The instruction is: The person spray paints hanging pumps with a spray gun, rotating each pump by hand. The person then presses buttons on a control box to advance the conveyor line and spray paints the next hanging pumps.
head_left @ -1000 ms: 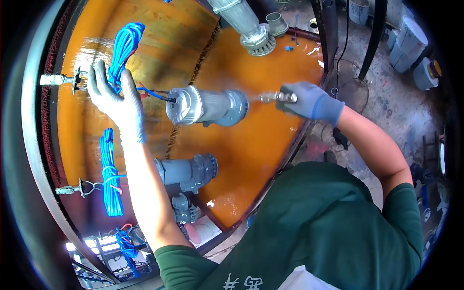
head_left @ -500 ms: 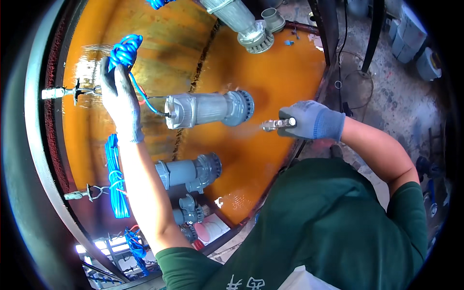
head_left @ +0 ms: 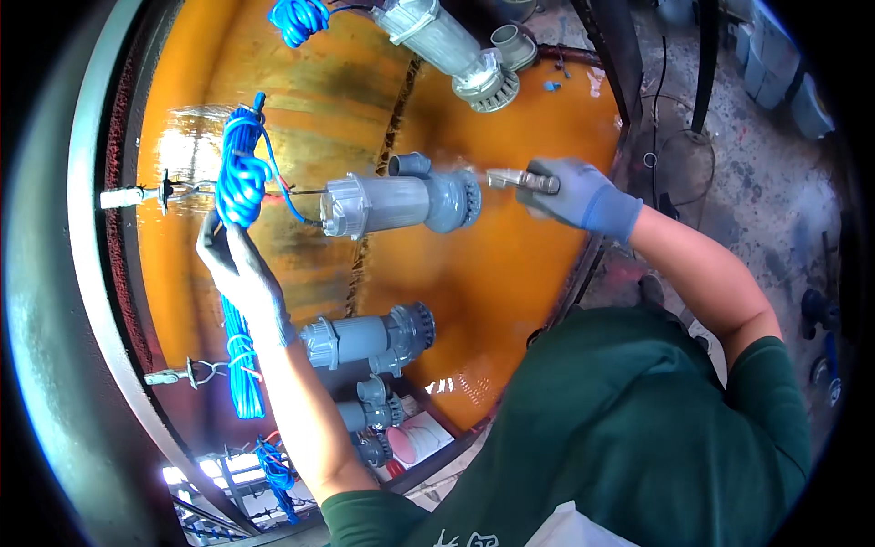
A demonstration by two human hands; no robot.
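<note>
A grey submersible pump (head_left: 392, 202) hangs on its side in mid-view, its short outlet pipe on its far side. From its left end a blue cable runs to a tied cable bundle (head_left: 242, 178). My gloved left hand (head_left: 246, 278) is at the bundle's lower end, fingers curled against it; the fingertips are partly hidden. In my gloved right hand (head_left: 574, 193) is a metal spray gun (head_left: 519, 180), held closed. Its nozzle points left at the pump's slotted end, a short gap away. Faint mist shows near that end.
Another grey pump (head_left: 447, 50) hangs beyond, with its blue cable coil (head_left: 299, 20). Nearer hang a third pump (head_left: 365, 339) and smaller ones, beside a long blue cable bundle (head_left: 241, 365). An orange-coated panel (head_left: 510, 273) lies behind; a curved metal rail (head_left: 87, 228) runs at left.
The pump has turned, so its outlet pipe now shows on the far side. My left hand has slid nearer, down the cable bundle. My right hand has moved farther away with the spray gun.
</note>
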